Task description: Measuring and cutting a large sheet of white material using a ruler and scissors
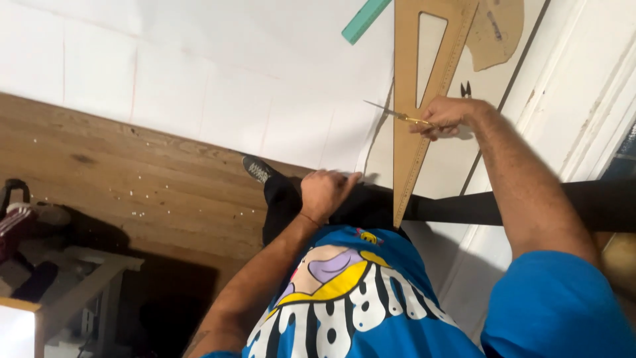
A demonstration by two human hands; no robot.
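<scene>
Teal strip at top centre; tan curved template upper right; small black snips below it; wooden floor left

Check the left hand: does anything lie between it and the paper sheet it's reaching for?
Nothing visible does. The left hand already rests at the near edge of the white paper sheet. The wooden set square lies to its right, and the right hand holds scissors there.
</scene>
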